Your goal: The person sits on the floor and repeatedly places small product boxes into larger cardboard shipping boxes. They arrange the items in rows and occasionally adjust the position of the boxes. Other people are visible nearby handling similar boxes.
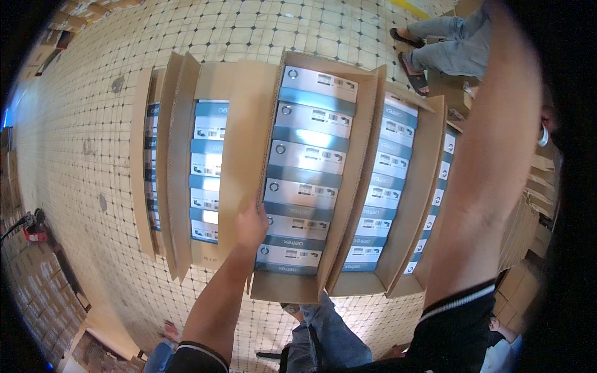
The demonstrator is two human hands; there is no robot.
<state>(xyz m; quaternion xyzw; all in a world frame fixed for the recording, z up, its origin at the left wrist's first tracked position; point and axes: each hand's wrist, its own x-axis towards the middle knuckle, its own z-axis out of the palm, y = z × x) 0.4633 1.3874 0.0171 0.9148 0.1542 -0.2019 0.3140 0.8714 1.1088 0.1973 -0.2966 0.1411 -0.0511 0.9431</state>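
Head view looks straight down on a row of open cardboard cartons standing side by side on a tiled floor (93,124). The middle carton (348,186) is packed with a single column of flat grey and teal boxes (308,155), laid label side up so that each can be read from above; the cartons to either side (205,168) (388,186) are filled in the same way.

The left hand (250,227) is closed on the long left flap (249,137) of the middle carton, near its lower end, with the fingers curled over the flap's inner edge. The flap is held folded outward, lying over the neighbouring carton, which seems to be why the packed boxes are fully exposed. The other flaps stand up or lean outward between the cartons, apparently because they have been left unfolded.

The right arm (491,155) is raised high along the right side of the picture, and the right hand is cut off by the upper edge, so it cannot be told whether it is open or closed, or whether anything is held in it.

At the top right, another person's legs and sandalled feet (410,59) are seen on the floor beside the cartons. Flattened cardboard (528,230) is stacked at the right rim, and a red pallet truck (34,230) stands at the left rim.
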